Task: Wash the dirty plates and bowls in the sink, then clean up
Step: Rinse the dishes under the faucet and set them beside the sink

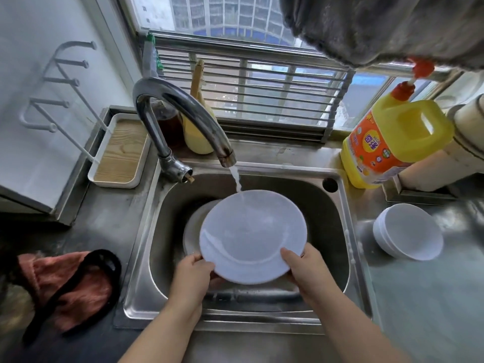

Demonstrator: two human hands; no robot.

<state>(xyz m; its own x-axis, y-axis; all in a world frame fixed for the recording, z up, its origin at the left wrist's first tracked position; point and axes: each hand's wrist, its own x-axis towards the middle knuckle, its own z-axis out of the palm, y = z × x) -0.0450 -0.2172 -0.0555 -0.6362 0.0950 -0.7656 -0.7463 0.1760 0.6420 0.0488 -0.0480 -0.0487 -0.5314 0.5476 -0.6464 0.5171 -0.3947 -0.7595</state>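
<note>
A white plate [251,237] is tilted over the steel sink [337,231], and water from the curved faucet [183,113] runs onto its upper face. My left hand [193,273] grips the plate's lower left rim, thumb on top. My right hand [306,268] grips the lower right rim, thumb on the plate's face. Another plate [193,226] lies in the basin beneath, mostly hidden. Two stacked white bowls [408,234] stand on the counter to the right of the sink.
A yellow detergent jug [392,142] stands at the back right. A white tray with a wooden base [120,150] sits left of the faucet, below a white rack [55,95]. A pink cloth with a black strap [68,281] lies on the left counter. A grey towel [379,24] hangs above.
</note>
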